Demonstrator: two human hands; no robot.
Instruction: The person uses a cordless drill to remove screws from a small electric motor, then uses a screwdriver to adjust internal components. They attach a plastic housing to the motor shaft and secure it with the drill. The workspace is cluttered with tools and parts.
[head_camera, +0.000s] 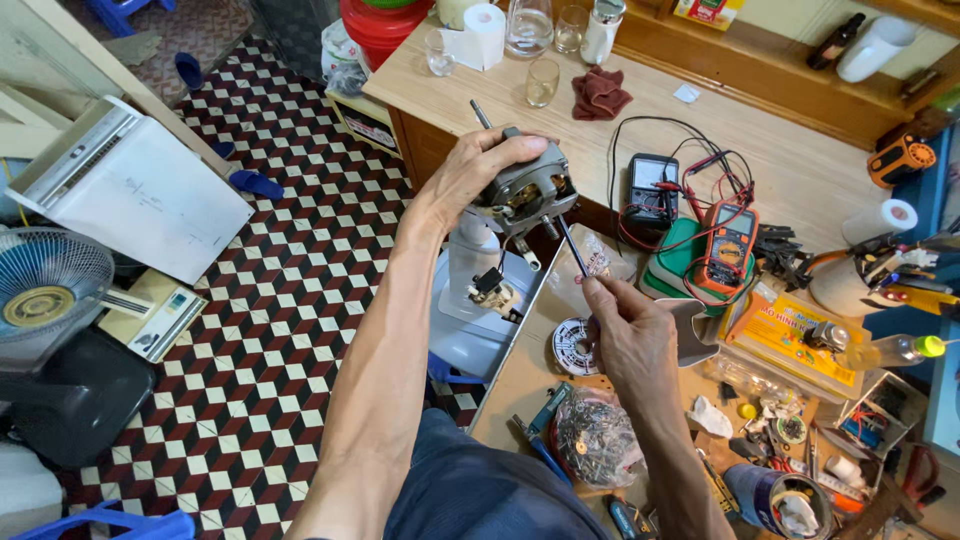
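My left hand (478, 172) grips a grey electric fan motor (524, 192) from above, holding it up over the edge of the workbench. A metal shaft sticks out of the motor's top left. Wires and a small switch part (494, 290) dangle below it. My right hand (625, 330) holds a thin dark screwdriver (573, 247), with its tip against the underside of the motor. Under the motor stands the white and blue fan base (470, 330) on the floor.
The wooden workbench (800, 170) carries two multimeters (728, 240) with tangled leads, a solder spool (574, 346), a bag of screws (596, 436), glasses, a red rag (600, 92) and cluttered small parts at right. A fan grille (45, 280) and a white casing (130, 185) lie on the checkered floor at left.
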